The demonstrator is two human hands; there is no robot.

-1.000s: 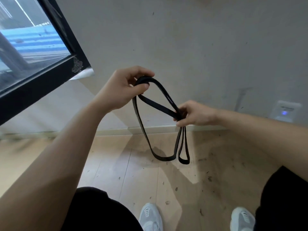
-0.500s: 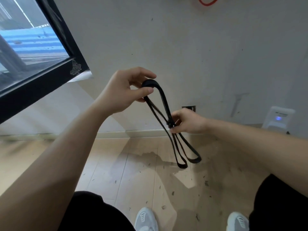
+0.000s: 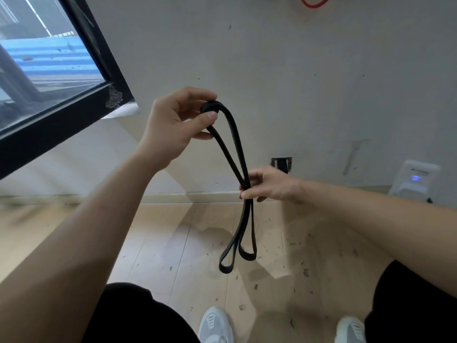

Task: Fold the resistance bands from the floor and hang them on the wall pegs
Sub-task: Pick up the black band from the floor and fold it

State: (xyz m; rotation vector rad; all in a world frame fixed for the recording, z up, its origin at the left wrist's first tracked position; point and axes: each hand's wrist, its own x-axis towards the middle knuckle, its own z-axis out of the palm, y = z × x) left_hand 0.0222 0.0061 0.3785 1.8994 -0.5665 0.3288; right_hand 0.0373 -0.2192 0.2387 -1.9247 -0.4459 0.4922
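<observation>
Pale grey wall (image 3: 272, 70), scuffed and speckled, fills the upper part of the view and meets a light wooden floor (image 3: 160, 243) at a low skirting board (image 3: 173, 198). Small dark flecks are scattered over the floor. A black-framed window (image 3: 61, 115) slants in from the left, its lower corner close to the raised left forearm.

The black resistance band (image 3: 237, 144) is off the floor, held in the air in front of the wall and doubled over on itself. The left hand (image 3: 173, 125) pinches the top bend of the band between thumb and forefinger. The right hand (image 3: 269, 185), lower and to the right, pinches the strands together where they converge. Below that grip two loops hang free over the floor.

High on the wall the lower curve of a red band (image 3: 314, 3) shows at the top edge, well apart from both hands. A small dark wall fitting (image 3: 282, 163) sits just above the right hand in the view. Farther right, a white device (image 3: 415, 179) with a blue light stands against the wall at floor level. Two white shoes (image 3: 215, 325) and dark trouser legs show at the bottom edge.
</observation>
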